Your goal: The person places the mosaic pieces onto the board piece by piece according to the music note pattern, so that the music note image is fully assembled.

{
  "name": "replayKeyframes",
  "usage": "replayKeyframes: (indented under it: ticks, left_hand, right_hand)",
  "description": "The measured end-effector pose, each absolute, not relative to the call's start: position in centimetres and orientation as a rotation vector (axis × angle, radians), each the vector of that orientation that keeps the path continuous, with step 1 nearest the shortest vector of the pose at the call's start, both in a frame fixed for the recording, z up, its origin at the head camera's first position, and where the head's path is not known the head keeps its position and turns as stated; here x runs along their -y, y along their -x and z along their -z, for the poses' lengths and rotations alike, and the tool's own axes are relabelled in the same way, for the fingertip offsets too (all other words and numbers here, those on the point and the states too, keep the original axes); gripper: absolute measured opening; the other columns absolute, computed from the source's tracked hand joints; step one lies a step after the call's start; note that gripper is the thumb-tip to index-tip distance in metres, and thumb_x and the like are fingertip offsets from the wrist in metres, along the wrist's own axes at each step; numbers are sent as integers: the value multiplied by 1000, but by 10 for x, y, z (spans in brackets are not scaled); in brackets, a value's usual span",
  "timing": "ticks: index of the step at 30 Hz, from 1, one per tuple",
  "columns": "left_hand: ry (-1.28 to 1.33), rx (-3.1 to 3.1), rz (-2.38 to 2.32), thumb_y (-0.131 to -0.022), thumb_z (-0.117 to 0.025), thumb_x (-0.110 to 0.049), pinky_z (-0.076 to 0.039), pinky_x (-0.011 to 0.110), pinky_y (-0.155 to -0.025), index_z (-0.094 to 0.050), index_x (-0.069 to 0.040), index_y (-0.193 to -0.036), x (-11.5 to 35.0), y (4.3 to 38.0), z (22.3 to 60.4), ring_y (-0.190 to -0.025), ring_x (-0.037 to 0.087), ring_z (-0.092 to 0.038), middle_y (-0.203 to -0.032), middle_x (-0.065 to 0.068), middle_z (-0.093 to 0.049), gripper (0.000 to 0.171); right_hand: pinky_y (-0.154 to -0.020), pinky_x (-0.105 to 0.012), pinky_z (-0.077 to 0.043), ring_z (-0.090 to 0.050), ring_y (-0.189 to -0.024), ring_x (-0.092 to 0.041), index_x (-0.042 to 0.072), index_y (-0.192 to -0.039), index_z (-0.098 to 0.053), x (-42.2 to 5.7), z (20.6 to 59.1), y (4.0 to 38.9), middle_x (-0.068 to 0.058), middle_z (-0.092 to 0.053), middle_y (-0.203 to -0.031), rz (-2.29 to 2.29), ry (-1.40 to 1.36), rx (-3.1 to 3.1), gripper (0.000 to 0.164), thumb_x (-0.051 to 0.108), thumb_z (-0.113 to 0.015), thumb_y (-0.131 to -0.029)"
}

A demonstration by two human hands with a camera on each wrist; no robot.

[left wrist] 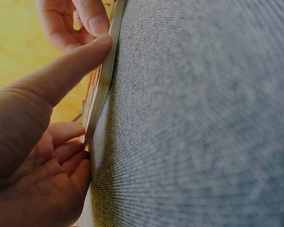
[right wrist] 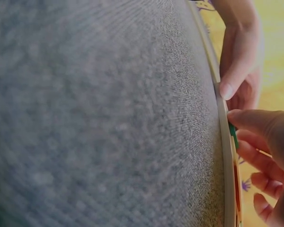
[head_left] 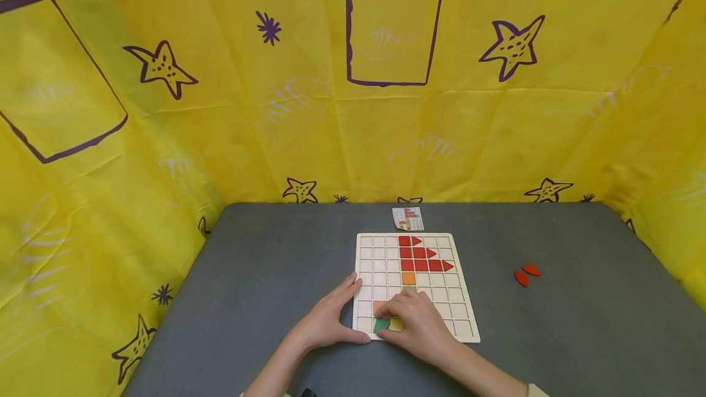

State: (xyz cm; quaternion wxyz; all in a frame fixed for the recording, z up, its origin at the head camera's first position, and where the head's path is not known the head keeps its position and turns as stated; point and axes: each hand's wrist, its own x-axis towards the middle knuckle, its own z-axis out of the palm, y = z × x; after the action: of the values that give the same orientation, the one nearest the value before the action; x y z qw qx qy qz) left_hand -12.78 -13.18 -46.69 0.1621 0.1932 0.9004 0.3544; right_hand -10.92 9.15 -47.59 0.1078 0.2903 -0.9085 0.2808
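Note:
A pale wooden grid board (head_left: 460,311) lies on the table. My right hand (head_left: 416,323) is over its near part, pinching a green tile (head_left: 381,325) between thumb and fingers in a bottom-row cell. In the right wrist view the green tile (right wrist: 233,135) shows edge-on between thumb and fingers. My left hand (head_left: 328,318) spans the board's near left corner, thumb at the near edge and straight fingers along the left edge. Beside the green tile sits a yellow piece (head_left: 396,324), partly covered; an orange-pink tile (head_left: 379,307) lies just above. Farther up are an orange square (head_left: 408,278) and red pieces (head_left: 420,265) in three rows.
Two red rounded wedge pieces (head_left: 521,278) lie on the grey table (head_left: 265,274), right of the board. A small picture card (head_left: 408,219) with a coloured pattern lies just beyond the board's far edge. Yellow patterned cloth (head_left: 309,139) walls the table behind and at both sides.

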Motion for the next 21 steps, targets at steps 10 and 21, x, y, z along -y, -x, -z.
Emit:
replayKeyframes:
  ticks: [10,21]
  left_hand:
    - [-552,-2566,-1004,-66,-82,-49,-30,55,-107,-28,-11,-150,132,129,467,-144,28,-24,-159,5,-19,106]
    - [-548,-2563,-1009,-66,-82,-49,-29,56,-107,-29,-12,-150,132,129,467,-143,28,-25,-159,4,-19,106]
  right_hand:
    - [-73,-27,-34,-46,-83,-1,30,-87,-71,-93,474,114,22,-63,-79,-733,-942,2660,22,40,-81,-70]
    - [-73,-26,-38,-45,-81,-1,26,-91,-70,-95,472,118,21,-62,-81,-831,-1031,2652,24,28,-82,-71]
